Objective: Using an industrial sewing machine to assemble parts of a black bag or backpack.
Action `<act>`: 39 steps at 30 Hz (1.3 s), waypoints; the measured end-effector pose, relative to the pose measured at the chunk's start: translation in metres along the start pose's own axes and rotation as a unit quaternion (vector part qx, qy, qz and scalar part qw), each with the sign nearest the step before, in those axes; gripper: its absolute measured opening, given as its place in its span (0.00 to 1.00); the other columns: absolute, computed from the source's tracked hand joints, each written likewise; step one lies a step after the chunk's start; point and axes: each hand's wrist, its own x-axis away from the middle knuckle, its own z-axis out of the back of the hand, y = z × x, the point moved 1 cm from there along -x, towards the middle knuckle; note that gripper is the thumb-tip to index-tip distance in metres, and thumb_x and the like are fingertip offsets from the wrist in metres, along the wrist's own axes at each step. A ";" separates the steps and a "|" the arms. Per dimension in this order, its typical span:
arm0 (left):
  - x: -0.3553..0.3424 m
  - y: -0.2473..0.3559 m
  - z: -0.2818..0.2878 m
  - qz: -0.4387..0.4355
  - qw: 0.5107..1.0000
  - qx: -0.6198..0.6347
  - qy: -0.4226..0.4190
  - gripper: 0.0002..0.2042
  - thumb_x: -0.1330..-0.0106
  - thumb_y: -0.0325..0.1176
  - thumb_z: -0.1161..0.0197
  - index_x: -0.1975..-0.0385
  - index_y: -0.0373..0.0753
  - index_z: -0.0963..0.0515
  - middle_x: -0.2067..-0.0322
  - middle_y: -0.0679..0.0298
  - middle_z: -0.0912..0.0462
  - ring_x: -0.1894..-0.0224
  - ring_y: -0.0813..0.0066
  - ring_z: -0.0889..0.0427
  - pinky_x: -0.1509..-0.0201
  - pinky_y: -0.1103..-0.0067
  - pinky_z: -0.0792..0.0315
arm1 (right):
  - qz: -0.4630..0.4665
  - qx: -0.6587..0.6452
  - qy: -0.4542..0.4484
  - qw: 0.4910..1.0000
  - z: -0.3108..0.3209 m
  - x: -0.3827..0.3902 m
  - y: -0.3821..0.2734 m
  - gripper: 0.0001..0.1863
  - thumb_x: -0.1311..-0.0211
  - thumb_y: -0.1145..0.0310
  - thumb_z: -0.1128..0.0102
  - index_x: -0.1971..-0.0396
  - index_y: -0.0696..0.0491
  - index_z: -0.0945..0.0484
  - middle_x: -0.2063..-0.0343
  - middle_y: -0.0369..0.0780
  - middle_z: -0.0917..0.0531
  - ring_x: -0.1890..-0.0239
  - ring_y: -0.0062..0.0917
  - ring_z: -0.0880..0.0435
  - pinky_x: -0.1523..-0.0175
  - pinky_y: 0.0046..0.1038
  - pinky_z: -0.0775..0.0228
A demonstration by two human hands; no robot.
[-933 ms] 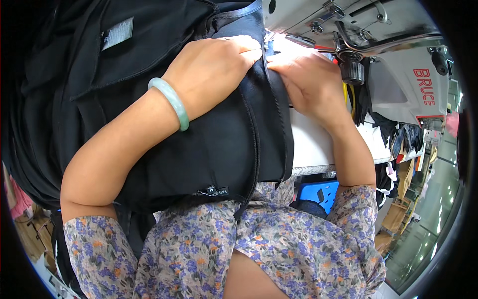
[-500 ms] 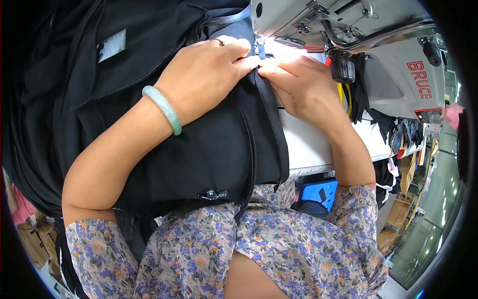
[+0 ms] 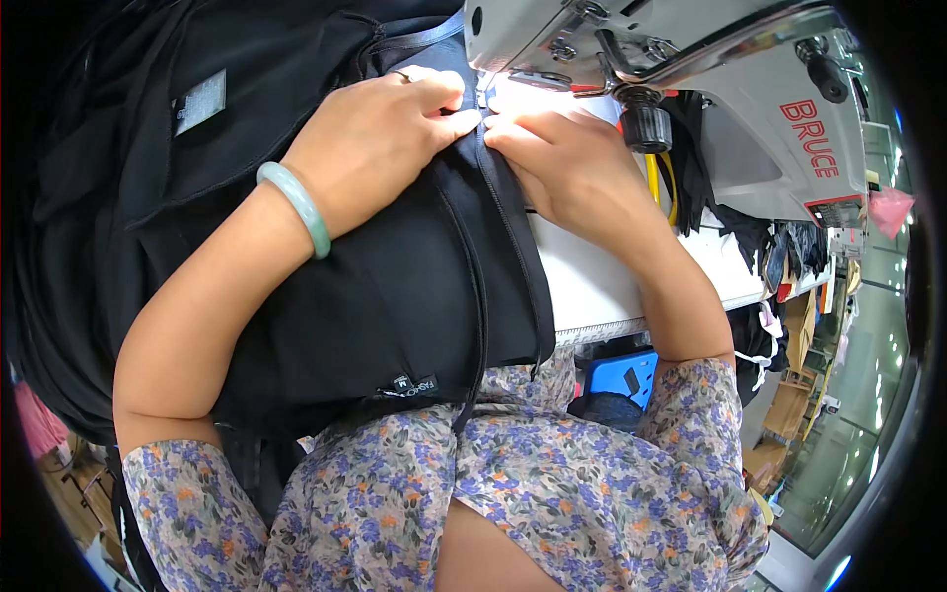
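Note:
A black garment [image 3: 335, 316] covers my lap and the near side of the sewing table, with a long zipper [image 3: 473, 276] running down its right part. My left hand [image 3: 380, 138] lies on the cloth, its thumb and forefinger pinched together at the zipper's upper end. Opposite it, my right hand [image 3: 577, 173] has its fingertips closed on the right edge of the same cloth. Both sets of fingertips nearly meet just below the needle area of a white sewing machine [image 3: 750, 148]. Bright lamp light and my fingers partly hide the stitching spot.
A black knob [image 3: 646, 123] and a metal lever [image 3: 740, 44] jut from the machine near my right hand. The white tabletop [image 3: 592, 286] has a ruler strip along its front edge. Below it is a blue panel [image 3: 621, 378]. Dark cloth scraps [image 3: 750, 237] lie at the right.
The whole view has shifted slightly, so machine, cloth and hands sit further left. My right fingertips now cover more of the spot under the needle. Both hands stay on the garment.

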 end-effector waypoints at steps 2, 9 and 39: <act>-0.002 -0.005 -0.001 -0.006 1.000 0.001 0.004 0.10 0.43 0.29 0.44 0.63 0.40 0.19 0.62 0.65 0.23 0.58 0.70 0.20 0.54 0.77 0.24 | -0.003 0.005 -0.002 1.000 0.000 -0.003 0.001 0.12 0.48 0.72 0.38 0.61 0.49 0.20 0.63 0.38 0.18 0.61 0.35 0.19 0.57 0.33 0.27; -0.005 -0.013 -0.005 -0.028 0.999 0.021 0.031 0.10 0.40 0.28 0.46 0.63 0.38 0.19 0.59 0.64 0.20 0.56 0.69 0.20 0.51 0.76 0.24 | 0.012 0.002 0.015 1.000 -0.003 -0.007 0.008 0.11 0.44 0.69 0.40 0.60 0.48 0.19 0.60 0.39 0.18 0.59 0.35 0.19 0.54 0.34 0.27; -0.001 -0.017 -0.013 -0.010 0.999 0.011 0.039 0.07 0.37 0.31 0.46 0.70 0.38 0.22 0.71 0.60 0.19 0.69 0.63 0.16 0.66 0.73 0.21 | 0.001 -0.065 0.079 0.995 0.004 -0.012 0.004 0.13 0.51 0.81 0.42 0.64 0.53 0.18 0.65 0.42 0.16 0.60 0.35 0.17 0.54 0.29 0.26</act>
